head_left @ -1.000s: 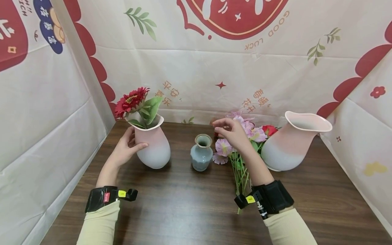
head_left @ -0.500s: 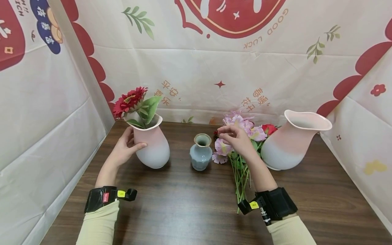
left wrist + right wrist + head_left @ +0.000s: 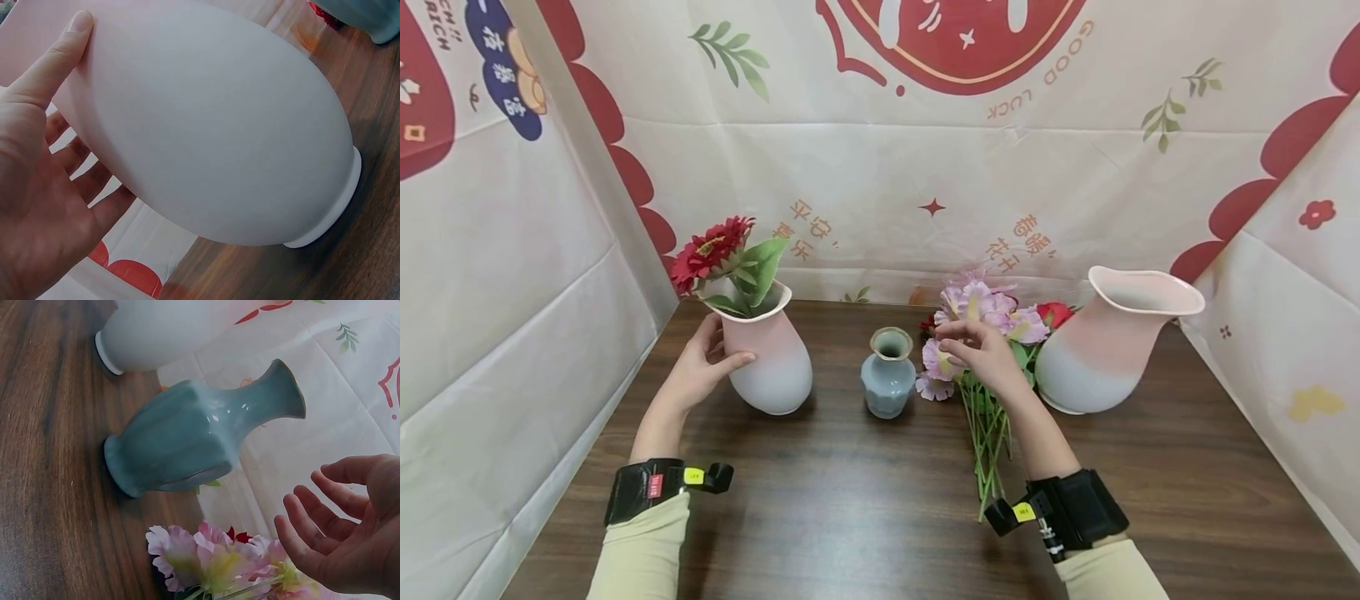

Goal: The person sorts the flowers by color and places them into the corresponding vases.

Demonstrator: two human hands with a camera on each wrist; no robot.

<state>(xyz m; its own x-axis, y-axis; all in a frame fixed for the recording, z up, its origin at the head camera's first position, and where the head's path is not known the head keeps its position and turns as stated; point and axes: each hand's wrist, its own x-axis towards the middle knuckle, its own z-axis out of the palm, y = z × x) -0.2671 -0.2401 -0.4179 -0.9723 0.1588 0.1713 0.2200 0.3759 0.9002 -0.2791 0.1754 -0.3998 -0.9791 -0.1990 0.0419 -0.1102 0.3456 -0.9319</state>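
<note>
Left hand (image 3: pixel 696 368) holds vase (image 3: pixel 772 362), its bloom (image 3: pixel 706 252) only in head view

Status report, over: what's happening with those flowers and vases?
Left hand holding pink-white vase, red flower inside. Right hand empty, near pink flowers. Small blue vase between hands.

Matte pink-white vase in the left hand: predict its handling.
The matte pink-white vase probably grips well, showing little shine. It may tip: its foot is narrower than its belly. Toppled, that roundness could let it roll.
</note>
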